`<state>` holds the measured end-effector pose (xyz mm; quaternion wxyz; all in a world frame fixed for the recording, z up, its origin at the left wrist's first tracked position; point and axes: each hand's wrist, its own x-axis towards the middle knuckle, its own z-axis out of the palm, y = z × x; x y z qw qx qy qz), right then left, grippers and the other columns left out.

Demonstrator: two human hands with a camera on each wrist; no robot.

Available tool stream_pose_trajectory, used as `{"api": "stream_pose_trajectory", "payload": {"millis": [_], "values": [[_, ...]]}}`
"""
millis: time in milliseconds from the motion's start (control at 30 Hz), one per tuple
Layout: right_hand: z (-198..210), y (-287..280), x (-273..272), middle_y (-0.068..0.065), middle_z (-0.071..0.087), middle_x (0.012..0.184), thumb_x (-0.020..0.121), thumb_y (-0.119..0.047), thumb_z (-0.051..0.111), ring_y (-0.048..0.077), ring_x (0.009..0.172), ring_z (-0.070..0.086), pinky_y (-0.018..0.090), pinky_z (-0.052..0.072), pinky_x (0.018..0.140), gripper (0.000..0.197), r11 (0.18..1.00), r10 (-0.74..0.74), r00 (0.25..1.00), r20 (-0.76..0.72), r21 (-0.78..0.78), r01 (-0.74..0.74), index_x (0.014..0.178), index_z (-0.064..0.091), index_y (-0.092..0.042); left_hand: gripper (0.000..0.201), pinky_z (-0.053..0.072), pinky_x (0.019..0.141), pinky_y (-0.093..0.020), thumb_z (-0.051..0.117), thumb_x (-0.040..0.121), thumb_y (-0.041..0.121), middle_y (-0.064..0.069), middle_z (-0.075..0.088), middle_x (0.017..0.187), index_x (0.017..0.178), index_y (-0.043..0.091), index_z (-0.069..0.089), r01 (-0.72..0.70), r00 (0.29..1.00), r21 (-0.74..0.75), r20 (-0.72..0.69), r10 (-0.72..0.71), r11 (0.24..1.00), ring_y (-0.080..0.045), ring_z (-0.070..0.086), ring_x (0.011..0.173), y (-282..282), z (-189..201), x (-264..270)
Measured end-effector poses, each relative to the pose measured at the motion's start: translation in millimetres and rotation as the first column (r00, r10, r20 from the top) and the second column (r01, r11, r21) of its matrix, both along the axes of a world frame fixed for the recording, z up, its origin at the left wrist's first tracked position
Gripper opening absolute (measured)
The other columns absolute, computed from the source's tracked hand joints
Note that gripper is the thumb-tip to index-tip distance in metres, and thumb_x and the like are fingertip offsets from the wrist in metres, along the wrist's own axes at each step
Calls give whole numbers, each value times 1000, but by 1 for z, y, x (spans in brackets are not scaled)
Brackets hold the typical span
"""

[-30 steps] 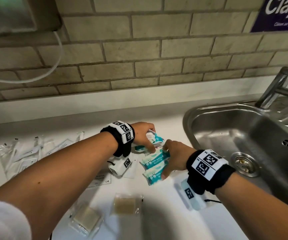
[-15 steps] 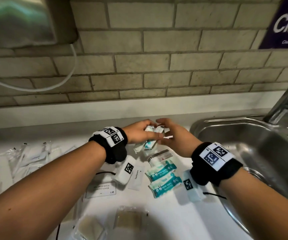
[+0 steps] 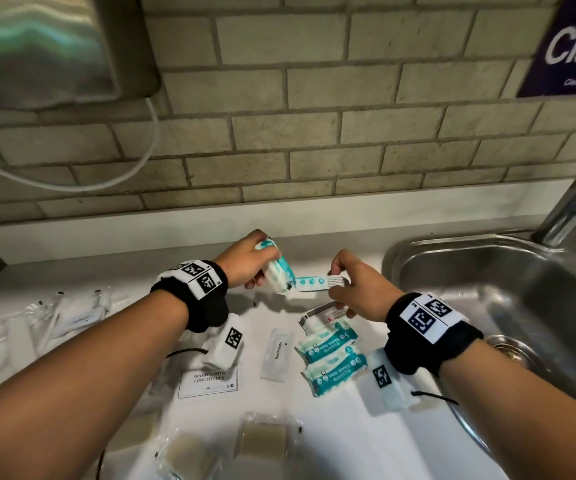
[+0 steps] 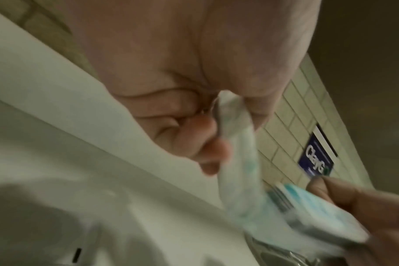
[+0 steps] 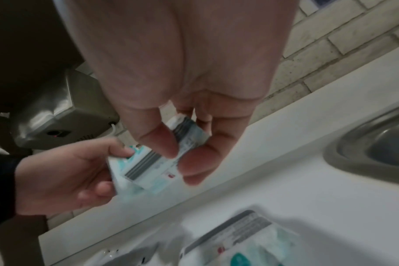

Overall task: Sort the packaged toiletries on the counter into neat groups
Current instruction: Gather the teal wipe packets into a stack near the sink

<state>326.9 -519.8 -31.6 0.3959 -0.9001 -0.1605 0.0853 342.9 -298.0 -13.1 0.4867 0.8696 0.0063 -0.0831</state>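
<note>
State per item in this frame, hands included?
Left hand: grips one teal-and-white wipes packet, lifted off the white counter.
Right hand: pinches a second teal-and-white wipes packet, also lifted.
Three mini wipes packs: lying side by side on the counter.
White toothpaste sachet: flat, alone.
Shampoo sachet: flat, label up.
Clear-wrapped soap bars: lying near the front edge.
Steel sink: no items visible inside.

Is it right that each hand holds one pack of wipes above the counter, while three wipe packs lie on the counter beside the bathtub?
Nearly. The left hand and right hand each hold a wipe pack, but the head view shows the three packs beside a steel sink, not a bathtub.
</note>
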Motion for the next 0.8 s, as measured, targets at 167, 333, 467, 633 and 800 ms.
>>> {"api": "stream_pose_trajectory", "payload": {"millis": [167,333,467,633,800], "values": [[-2,0,-2,13,58,112,74,12,56,21,91,62,21,51,65,41,996,-4,998,61,91,-2,76,45,-27,30,58,58,-27,63,87,-4,-16,67,104,109,14,54,61,997,-119,-33,-66,991,-24,68,73,11,-12,-4],[-5,-1,-3,6,58,108,72,-9,77,20,93,61,20,49,72,32,989,-1,1000,20,145,-2,74,49,-22,42,54,83,-32,76,75,-2,-17,69,109,111,9,57,61,996,25,61,-63,998,-21,65,88,12,-11,0],[-6,0,1,-1,60,101,72,-5,80,14,86,58,17,47,73,36,968,11,1000,-26,252,-4,70,48,-20,26,52,75,-33,71,79,8,-15,68,99,93,15,51,-13,990,78,140,2,997,-20,61,82,6,-8,10],[-15,1,6,2,53,96,70,8,76,20,76,63,45,58,67,48,966,2,995,-102,259,25,84,44,-25,29,46,66,-28,68,83,16,-3,57,91,104,14,47,-12,990,107,138,-3,994,-17,54,76,-5,-11,25],[-19,0,26,6,51,103,69,3,80,30,87,61,51,56,82,51,974,-80,988,-133,199,106,90,46,-29,30,52,75,-35,75,81,21,-15,68,103,101,13,54,53,995,156,81,-66,986,-22,63,83,-12,-19,41]]}}
